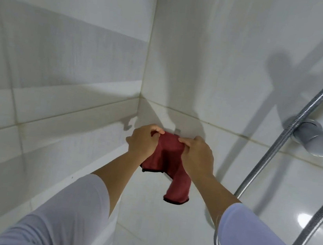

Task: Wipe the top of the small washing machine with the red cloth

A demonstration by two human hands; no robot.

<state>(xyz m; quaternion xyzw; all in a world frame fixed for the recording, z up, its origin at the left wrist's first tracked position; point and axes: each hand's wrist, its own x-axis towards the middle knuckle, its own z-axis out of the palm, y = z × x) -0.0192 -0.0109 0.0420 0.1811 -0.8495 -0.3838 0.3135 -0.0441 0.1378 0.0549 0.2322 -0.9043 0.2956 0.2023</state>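
The red cloth (167,160) with a dark hem hangs against the white tiled wall near the room's corner, just below a small metal wall hook (178,131). My left hand (144,140) pinches the cloth's top left edge. My right hand (197,154) grips its top right edge. The cloth's lower part droops in a fold between my forearms. No washing machine is in view.
White tiled walls (62,58) meet in a corner directly ahead. A chrome shower hose (291,129) runs down the right side, beside a chrome tap fitting (316,140). A second hook (128,125) sits on the left wall.
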